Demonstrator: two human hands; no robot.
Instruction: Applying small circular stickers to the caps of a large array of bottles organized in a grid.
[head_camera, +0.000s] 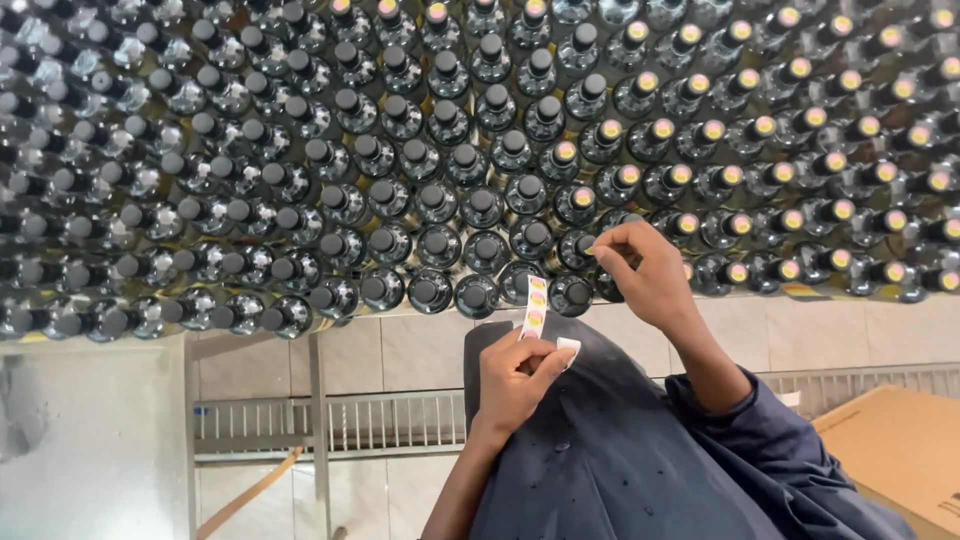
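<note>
The person's left hand (515, 375), in the lower middle of the frame, is closed in a pinch around a narrow white paper strip of round yellow-and-pink stickers (536, 304), which stands up from the fingers. The right hand (645, 272), just right of the centre, has its thumb and forefinger pressed together at a cap in the front rows; whether a sticker is between the fingertips cannot be seen.

Across the upper frame stands a dense field of clear glass bottles with dark round caps (430, 180). The bottles in the upper right (790, 130) already carry a coloured sticker on the cap. Those in the middle and the left (200, 150) are still bare. Judging from this, somewhat less than half of the visible caps are done, and the border between the two groups runs near the right hand. A brown cardboard box (900, 450) lies at the lower right.
</note>
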